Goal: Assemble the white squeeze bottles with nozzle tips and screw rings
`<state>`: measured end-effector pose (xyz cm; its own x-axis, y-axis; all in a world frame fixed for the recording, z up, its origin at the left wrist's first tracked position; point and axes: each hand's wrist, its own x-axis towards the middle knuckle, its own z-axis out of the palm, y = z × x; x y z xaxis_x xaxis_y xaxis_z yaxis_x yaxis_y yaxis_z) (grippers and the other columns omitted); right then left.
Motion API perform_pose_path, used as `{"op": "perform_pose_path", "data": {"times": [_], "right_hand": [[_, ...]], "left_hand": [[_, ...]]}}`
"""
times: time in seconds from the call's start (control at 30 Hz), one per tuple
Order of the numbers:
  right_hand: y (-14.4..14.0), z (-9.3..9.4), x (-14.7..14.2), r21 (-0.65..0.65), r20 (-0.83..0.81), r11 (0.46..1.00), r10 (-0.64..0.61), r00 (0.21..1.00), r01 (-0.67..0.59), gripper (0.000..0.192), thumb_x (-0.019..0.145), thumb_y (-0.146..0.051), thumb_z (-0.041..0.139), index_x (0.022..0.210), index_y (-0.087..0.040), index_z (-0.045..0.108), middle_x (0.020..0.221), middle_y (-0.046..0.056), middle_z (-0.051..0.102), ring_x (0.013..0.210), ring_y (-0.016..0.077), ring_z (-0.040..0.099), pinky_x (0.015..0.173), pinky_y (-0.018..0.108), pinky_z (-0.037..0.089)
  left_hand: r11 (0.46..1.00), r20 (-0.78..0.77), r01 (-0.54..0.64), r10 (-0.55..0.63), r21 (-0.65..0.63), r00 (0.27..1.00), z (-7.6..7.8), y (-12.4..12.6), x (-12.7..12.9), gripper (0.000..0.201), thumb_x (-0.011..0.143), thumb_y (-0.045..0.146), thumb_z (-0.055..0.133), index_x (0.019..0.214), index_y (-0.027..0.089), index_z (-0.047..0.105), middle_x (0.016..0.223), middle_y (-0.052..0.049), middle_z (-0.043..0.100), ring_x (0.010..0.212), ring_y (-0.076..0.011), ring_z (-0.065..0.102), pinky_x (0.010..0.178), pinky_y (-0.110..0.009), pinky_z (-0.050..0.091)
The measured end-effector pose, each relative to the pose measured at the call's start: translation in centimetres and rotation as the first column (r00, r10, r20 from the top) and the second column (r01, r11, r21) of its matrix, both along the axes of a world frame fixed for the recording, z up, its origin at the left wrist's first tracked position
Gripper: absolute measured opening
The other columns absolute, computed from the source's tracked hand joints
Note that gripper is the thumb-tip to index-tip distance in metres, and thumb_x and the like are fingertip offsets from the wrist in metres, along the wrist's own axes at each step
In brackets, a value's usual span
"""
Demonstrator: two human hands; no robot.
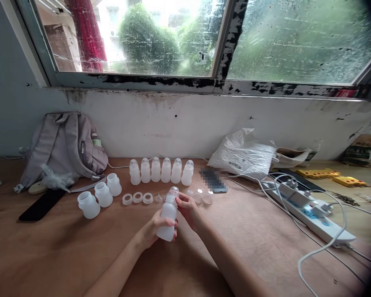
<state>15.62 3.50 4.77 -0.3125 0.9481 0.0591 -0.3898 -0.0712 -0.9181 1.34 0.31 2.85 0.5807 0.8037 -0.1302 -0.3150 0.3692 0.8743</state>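
Observation:
A frosted white baby bottle (168,212) with a clear cap is held slightly tilted above the tabletop. My left hand (154,227) wraps around its body. The fingers of my right hand (188,207) close on the collar at its neck. Behind it stands a row of several capped baby bottles (156,170). On the left are three uncapped bottles (103,195). White collar rings (137,197) and a clear teat (158,198) lie just beyond my left hand. Small clear round parts (207,200) rest beyond my right hand, which partly hides that row.
A grey backpack (64,144) leans against the wall, a black flat device (41,205) before it. At the right are a phone (219,186), a silver padded bag (243,154), and a white power strip (321,220) with looping cables. Yellow parts (349,181) lie far right.

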Motion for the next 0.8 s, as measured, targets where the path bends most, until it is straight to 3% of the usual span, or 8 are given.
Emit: {"op": "perform_pose_path", "data": {"times": [0.07, 0.13, 0.27, 0.37, 0.47, 0.57, 0.67, 0.8], "right_hand": [[0.1, -0.1, 0.0, 0.026, 0.044, 0.999, -0.026, 0.999, 0.025, 0.028, 0.066, -0.035, 0.066, 0.087, -0.016, 0.064, 0.073, 0.002, 0.059, 0.066, 0.0146, 0.051, 0.062, 0.027, 0.04], [0.1, -0.4, -0.1, 0.077, 0.104, 0.994, -0.085, 0.991, 0.077, 0.029, 0.065, -0.034, 0.067, 0.088, -0.017, 0.064, 0.076, 0.003, 0.062, 0.072, 0.0174, 0.054, 0.066, 0.029, 0.041], [-0.2, -0.8, -0.4, 0.221, 0.214, 0.954, -0.249, 0.945, 0.201, 0.035, 0.062, -0.031, 0.07, 0.094, -0.02, 0.06, 0.086, 0.004, 0.064, 0.083, 0.0216, 0.056, 0.072, 0.033, 0.043], [-0.1, -1.0, -0.3, 0.265, 0.161, 0.916, -0.349, 0.923, 0.3, 0.033, 0.067, -0.033, 0.066, 0.097, -0.021, 0.057, 0.09, 0.004, 0.063, 0.086, 0.0205, 0.057, 0.075, 0.033, 0.043], [0.8, -1.1, 0.6, 0.251, 0.093, 0.859, -0.48, 0.873, 0.446, 0.034, 0.071, -0.035, 0.062, 0.1, -0.02, 0.053, 0.091, 0.005, 0.063, 0.085, 0.019, 0.057, 0.074, 0.032, 0.043], [1.9, -1.1, 2.1, 0.262, 0.058, 0.773, -0.61, 0.79, 0.578, 0.041, 0.068, -0.035, 0.064, 0.103, -0.019, 0.048, 0.092, 0.005, 0.062, 0.084, 0.0188, 0.057, 0.073, 0.032, 0.043], [2.6, -0.8, 3.4, 0.296, 0.048, 0.688, -0.704, 0.708, 0.663, 0.05, 0.065, -0.035, 0.067, 0.105, -0.02, 0.043, 0.092, 0.005, 0.061, 0.082, 0.0182, 0.058, 0.073, 0.032, 0.043], [2.6, -0.5, 4.5, 0.377, 0.162, 0.669, -0.728, 0.666, 0.64, 0.051, 0.067, -0.04, 0.064, 0.107, -0.019, 0.041, 0.096, 0.008, 0.06, 0.082, 0.0194, 0.058, 0.072, 0.032, 0.043]], "left_hand": [[0.998, -0.098, -0.028, 0.033, 0.051, 0.995, -0.2, 0.1, 0.1, 0.042, 0.066, 0.024, 0.057, 0.104, 0.017, 0.041, 0.078, -0.002, 0.051, 0.056, -0.0123, 0.053, 0.051, -0.025, 0.041], [0.976, -0.228, -0.115, 0.156, 0.184, 0.961, -0.7, 0.2, 0.2, 0.046, 0.063, 0.025, 0.06, 0.106, 0.018, 0.042, 0.075, 0.0, 0.051, 0.057, -0.0123, 0.052, 0.052, -0.025, 0.04], [0.787, -0.391, -0.224, 0.505, 0.575, 0.77, -1.5, 0.5, 0.1, 0.047, 0.062, 0.025, 0.063, 0.105, 0.02, 0.045, 0.069, 0.001, 0.052, 0.059, -0.0137, 0.048, 0.054, -0.024, 0.036], [0.696, -0.361, -0.197, 0.568, 0.691, 0.74, -1.5, 0.5, -0.3, 0.045, 0.063, 0.025, 0.062, 0.104, 0.02, 0.045, 0.076, -0.001, 0.054, 0.064, -0.0151, 0.049, 0.058, -0.025, 0.037], [0.721, -0.336, -0.181, 0.51, 0.669, 0.791, -1.4, 0.4, -0.4, 0.042, 0.063, 0.025, 0.063, 0.1, 0.018, 0.045, 0.074, 0.0, 0.054, 0.064, -0.0144, 0.049, 0.059, -0.024, 0.037], [0.779, -0.292, -0.221, 0.458, 0.587, 0.84, -1.5, 0.3, -0.1, 0.037, 0.065, 0.027, 0.063, 0.095, 0.018, 0.043, 0.07, 0.001, 0.053, 0.062, -0.0134, 0.05, 0.058, -0.023, 0.038], [0.802, -0.25, -0.253, 0.44, 0.541, 0.862, -1.8, 0.4, 0.2, 0.035, 0.064, 0.027, 0.064, 0.091, 0.018, 0.042, 0.07, 0.001, 0.054, 0.062, -0.0126, 0.051, 0.059, -0.023, 0.039], [0.792, -0.246, -0.284, 0.471, 0.54, 0.847, -2.0, 0.6, 0.2, 0.035, 0.063, 0.028, 0.065, 0.089, 0.018, 0.043, 0.069, 0.001, 0.055, 0.062, -0.0127, 0.052, 0.059, -0.023, 0.04]]}}
